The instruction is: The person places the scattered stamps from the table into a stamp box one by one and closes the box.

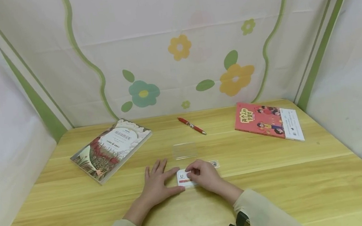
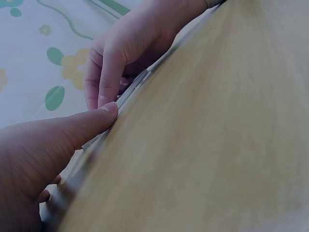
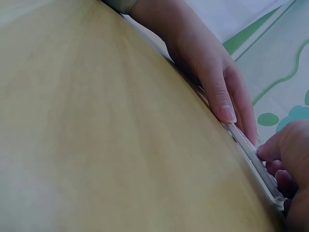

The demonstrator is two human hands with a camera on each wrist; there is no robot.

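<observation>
A small white card (image 1: 183, 177) with a red strip and dark print lies on the table, a thin clear-edged holder showing under it along its near edge. My left hand (image 1: 157, 185) spans its left end, index finger at the far corner and thumb at the near corner, the other fingers spread on the table. My right hand (image 1: 205, 176) is bent over the card's right part, thumb and index tips pinching at it; its fingers hide that part. In the left wrist view, the left thumb (image 2: 108, 108) presses the holder's near edge (image 2: 133, 89).
A clear plastic rectangle (image 1: 185, 150) lies just beyond the card. A small printed piece (image 1: 214, 164) shows behind the right hand. Farther back are a red pen (image 1: 192, 126), a book (image 1: 111, 150) at left and a red book (image 1: 260, 121) at right. A flowered curtain (image 1: 155, 18) backs the table.
</observation>
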